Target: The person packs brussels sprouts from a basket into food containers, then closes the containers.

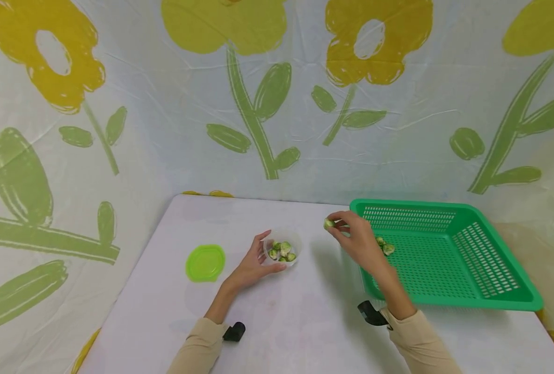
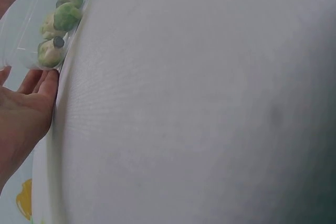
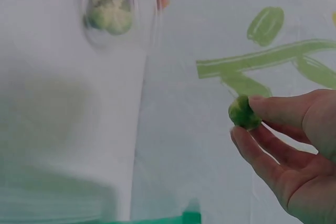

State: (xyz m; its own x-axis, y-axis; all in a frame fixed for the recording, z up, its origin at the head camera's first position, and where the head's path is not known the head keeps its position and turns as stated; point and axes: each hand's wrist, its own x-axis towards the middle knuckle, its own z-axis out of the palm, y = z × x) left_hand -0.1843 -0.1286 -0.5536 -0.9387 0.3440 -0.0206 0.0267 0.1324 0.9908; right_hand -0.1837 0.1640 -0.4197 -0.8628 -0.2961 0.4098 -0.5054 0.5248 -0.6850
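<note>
A clear plastic container point(image 1: 297, 240) stands mid-table with several Brussels sprouts point(image 1: 284, 247) inside. Fingers and thumb of my left hand point(image 1: 250, 268) curve round its left side; the left wrist view shows the fingertips at its base beside the sprouts point(image 2: 66, 16). My right hand point(image 1: 358, 241) is raised between the container and the green basket point(image 1: 426, 228). Thumb and fingertips pinch one Brussels sprout point(image 3: 243, 113), held clear of the table. A few more sprouts point(image 1: 387, 249) lie at the left side of the basket's floor, partly hidden by my right hand.
A lime-green lid point(image 1: 205, 263) lies flat on the white table point(image 1: 277, 322), left of my left hand. The basket's raised rim stands along the right side. Flower-printed cloth point(image 1: 165, 104) hangs behind the table and on its left.
</note>
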